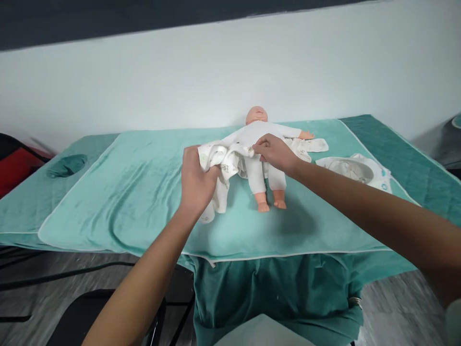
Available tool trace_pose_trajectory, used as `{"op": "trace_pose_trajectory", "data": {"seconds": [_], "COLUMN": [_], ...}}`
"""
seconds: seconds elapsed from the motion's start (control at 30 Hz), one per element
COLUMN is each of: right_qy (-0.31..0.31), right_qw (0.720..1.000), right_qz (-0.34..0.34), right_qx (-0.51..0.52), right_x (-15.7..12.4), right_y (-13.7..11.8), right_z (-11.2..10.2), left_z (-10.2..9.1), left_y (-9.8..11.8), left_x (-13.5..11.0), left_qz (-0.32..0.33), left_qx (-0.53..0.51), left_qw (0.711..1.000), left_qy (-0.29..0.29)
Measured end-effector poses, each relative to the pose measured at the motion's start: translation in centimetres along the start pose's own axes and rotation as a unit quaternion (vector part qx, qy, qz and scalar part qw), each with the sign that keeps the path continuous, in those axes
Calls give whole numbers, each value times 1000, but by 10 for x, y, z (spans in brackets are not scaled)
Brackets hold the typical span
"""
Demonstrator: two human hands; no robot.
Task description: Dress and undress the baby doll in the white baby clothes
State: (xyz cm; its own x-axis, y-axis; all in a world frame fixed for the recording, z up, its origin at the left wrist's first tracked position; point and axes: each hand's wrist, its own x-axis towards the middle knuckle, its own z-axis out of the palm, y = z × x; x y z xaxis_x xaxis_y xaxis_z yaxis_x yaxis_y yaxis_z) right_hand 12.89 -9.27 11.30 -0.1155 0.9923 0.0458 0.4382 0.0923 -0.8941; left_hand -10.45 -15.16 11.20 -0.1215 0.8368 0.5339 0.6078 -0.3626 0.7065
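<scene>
Taking the doll as the middle of the dial and the wall as twelve, the baby doll with a pink head, hands and feet and a white cloth body lies on the smooth teal velvety blanket, head at twelve, feet at six. The left hand, at eight, has thumb and fingers closed around a bunched white cotton baby garment with small printed figures; the right hand, over the doll's middle, pinches that garment's edge between its fingertips. The raised cloth and left hand block the view of the doll's arm at nine, and the right hand covers part of its trunk. More white printed cloth shows at three, below the doll's other arm; whether it belongs to the held garment cannot be told. Just past three lies a white piece with a rounded opening and blue-green marks, the right forearm passing in front of it. Under the blanket is a quilted darker teal cover, with a dark oval hollow near nine; beyond that sits a red and black item. Toward half past seven, below the bed's edge, is a black chair, partly hidden by the left forearm.
</scene>
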Motion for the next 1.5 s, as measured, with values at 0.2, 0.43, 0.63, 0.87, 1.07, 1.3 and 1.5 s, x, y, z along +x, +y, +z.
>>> {"op": "trace_pose_trajectory", "data": {"seconds": [0.2,0.43,0.63,0.87,1.07,1.3,1.5], "right_qy": [116,134,33,-8,-63,-115,-145], "right_qw": [985,972,968,966,982,992,988], "right_qz": [-67,-36,63,108,83,25,-50], "right_qx": [-110,-191,-239,-235,-156,-34,21], "right_x": [49,149,205,233,262,296,329], "right_y": [41,94,90,74,38,-34,-52], "right_z": [-16,-45,-58,-52,-8,113,204], "left_z": [39,108,154,138,63,-34,-80], "left_y": [-31,-16,-18,-29,-59,-148,-225], "left_x": [-9,-10,13,57,106,142,149], "left_qz": [-18,-324,-441,-466,-449,-466,-478], "left_qx": [-17,-295,-461,-493,-473,-385,-346], "left_qw": [999,869,742,696,718,766,787], "left_qy": [-25,-229,-205,-237,-244,-219,-180]}}
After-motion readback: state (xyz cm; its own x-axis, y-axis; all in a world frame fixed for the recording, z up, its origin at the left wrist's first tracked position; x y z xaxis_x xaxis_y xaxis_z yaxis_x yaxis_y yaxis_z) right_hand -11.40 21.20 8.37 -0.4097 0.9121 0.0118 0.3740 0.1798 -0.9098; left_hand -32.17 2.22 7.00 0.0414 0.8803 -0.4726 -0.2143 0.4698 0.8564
